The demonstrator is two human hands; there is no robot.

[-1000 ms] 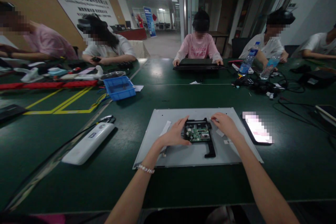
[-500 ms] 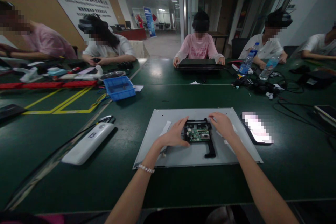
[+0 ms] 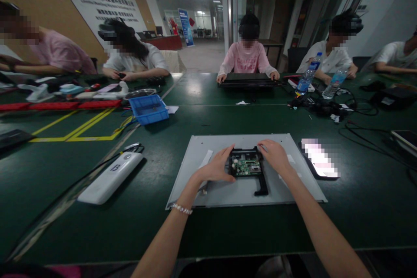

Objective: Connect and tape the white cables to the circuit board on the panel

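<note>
A grey metal panel (image 3: pixel 211 191) lies flat on the green table in front of me. On its middle sits a black plastic frame (image 3: pixel 261 186) holding a small green circuit board (image 3: pixel 245 166). My left hand (image 3: pixel 215 166) rests against the left edge of the frame, fingers curved around it. My right hand (image 3: pixel 274 155) grips the frame's upper right corner with bent fingers. A strip of white tape (image 3: pixel 206 159) lies on the panel beside my left hand.
A lit phone (image 3: pixel 318 157) lies right of the panel. A white power bank (image 3: pixel 110 178) with a cable lies to the left. A blue bin (image 3: pixel 148 109), water bottles (image 3: pixel 306 77) and tangled cables (image 3: pixel 329 107) sit farther back. Several people work around the table.
My right hand has slid slightly left, closer onto the frame's upper right corner. My left hand stays in place.
</note>
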